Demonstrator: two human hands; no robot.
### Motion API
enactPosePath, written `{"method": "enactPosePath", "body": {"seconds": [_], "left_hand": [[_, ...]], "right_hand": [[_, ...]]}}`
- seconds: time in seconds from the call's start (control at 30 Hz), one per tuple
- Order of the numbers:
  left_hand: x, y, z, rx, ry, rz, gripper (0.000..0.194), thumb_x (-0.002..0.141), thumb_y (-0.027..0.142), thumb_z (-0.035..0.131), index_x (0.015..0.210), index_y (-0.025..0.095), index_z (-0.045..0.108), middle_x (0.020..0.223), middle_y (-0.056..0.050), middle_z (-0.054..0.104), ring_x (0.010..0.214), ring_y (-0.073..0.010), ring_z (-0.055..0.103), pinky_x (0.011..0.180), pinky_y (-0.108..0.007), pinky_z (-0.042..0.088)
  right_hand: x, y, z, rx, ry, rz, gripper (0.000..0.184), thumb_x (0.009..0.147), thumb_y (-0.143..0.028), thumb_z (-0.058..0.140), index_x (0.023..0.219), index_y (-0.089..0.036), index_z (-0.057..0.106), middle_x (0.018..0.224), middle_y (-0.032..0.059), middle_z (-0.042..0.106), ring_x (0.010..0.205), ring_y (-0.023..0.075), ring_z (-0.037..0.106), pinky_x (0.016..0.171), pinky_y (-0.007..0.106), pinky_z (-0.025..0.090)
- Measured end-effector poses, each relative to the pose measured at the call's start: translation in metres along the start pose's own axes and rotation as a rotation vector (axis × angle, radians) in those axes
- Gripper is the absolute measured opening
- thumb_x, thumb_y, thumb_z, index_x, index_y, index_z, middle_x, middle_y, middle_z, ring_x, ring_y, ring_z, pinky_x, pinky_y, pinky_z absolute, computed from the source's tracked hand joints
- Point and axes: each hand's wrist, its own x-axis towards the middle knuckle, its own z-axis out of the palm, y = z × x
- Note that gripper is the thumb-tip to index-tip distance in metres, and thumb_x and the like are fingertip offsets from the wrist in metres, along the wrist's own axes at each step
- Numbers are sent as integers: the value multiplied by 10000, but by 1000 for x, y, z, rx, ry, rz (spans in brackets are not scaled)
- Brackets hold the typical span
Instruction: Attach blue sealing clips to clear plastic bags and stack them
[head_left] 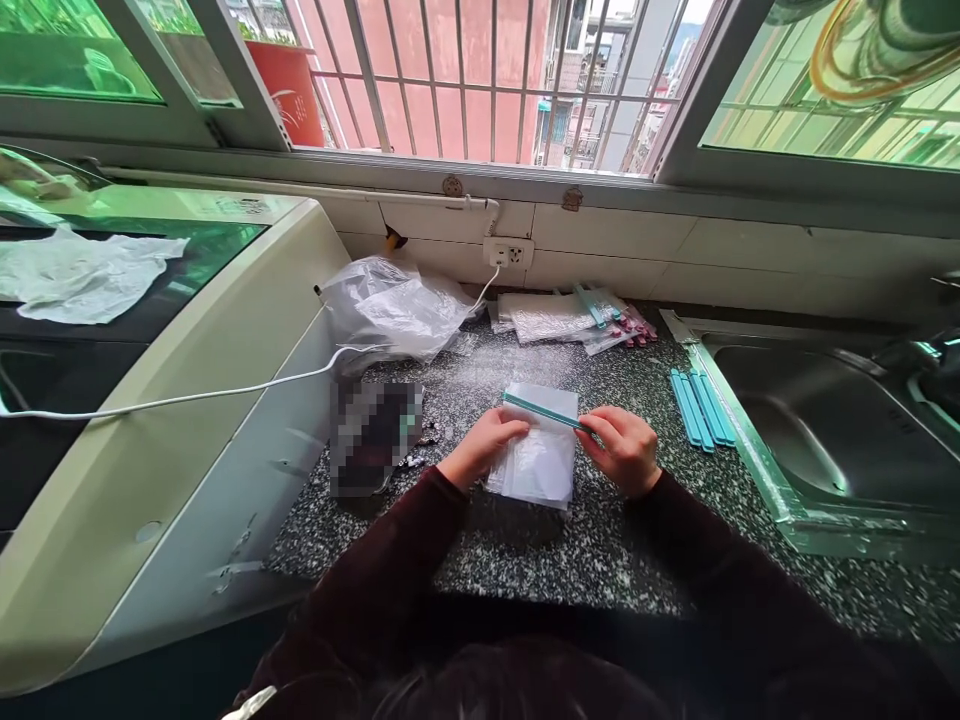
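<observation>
Left grip (480, 448) is pinching clear bag (538, 468); right grip (624, 448) is holding teal strip's (544, 411) end, apparently fitting it across. Next move likely calling for steady alignment.

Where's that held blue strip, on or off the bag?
On: the strip lies across the bag near its far edge. Clamped? Cannot tell.

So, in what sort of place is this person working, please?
Probably a home kitchen: a metal sink is set beside the speckled countertop, and a tiled wall rises behind it, below a barred window.
</observation>
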Motion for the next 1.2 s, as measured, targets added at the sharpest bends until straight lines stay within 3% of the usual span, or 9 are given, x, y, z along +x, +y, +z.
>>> {"method": "enactPosePath", "body": {"seconds": [0.17, 0.33, 0.57, 0.73, 0.87, 1.07, 1.2], "left_hand": [[0, -1, -1, -38, -43, 53, 258, 524, 256, 726, 723, 103, 669, 684, -27, 657, 632, -114, 547, 640, -232, 399], [0, -2, -1, -50, -26, 65, 386, 535, 365, 773, 788, 89, 679, 762, -72, 687, 709, -156, 589, 705, -264, 428], [4, -7, -4, -13, 23, 82, 402, 523, 399, 788, 777, 101, 697, 756, -74, 694, 657, -153, 588, 667, -269, 432], [6, -9, -6, 28, 39, 113, 376, 523, 399, 785, 739, 104, 699, 731, -70, 693, 649, -158, 590, 657, -276, 440], [7, -11, -5, 16, 40, 122, 401, 501, 400, 794, 758, 106, 701, 750, -76, 698, 690, -179, 604, 697, -299, 450], [7, -14, -6, 109, -27, 111, 384, 535, 425, 772, 729, 102, 697, 685, -65, 678, 671, -175, 592, 673, -288, 447], [6, -14, -7, 179, -32, 118, 361, 555, 438, 756, 668, 103, 682, 594, -34, 636, 585, -142, 550, 609, -266, 426]], "right_hand": [[-3, 0, 0, -144, 23, -113, 133, 832, -257, 537, 847, -220, 664, 757, 35, 688, 674, 138, 579, 636, 263, 398], [-3, -1, 1, -150, 1, -126, 111, 835, -254, 544, 847, -219, 649, 753, 26, 684, 676, 127, 565, 636, 263, 368], [2, -5, 1, -109, 164, -234, 80, 790, -205, 611, 868, -192, 608, 734, 19, 660, 667, 125, 549, 625, 261, 376], [1, -5, 0, 121, 161, -95, 175, 776, -286, 622, 912, -179, 597, 792, 59, 639, 725, 163, 571, 661, 284, 460], [1, -4, -1, 312, 190, 81, 118, 801, -221, 566, 911, -189, 595, 809, 62, 611, 757, 172, 582, 655, 300, 494], [5, -12, 1, 287, 62, 52, 174, 760, -292, 628, 899, -188, 610, 839, 69, 623, 787, 188, 561, 693, 321, 484], [5, -17, 4, 258, 7, 78, 108, 773, -291, 616, 823, -195, 608, 769, 46, 633, 724, 173, 533, 653, 302, 451]]}}
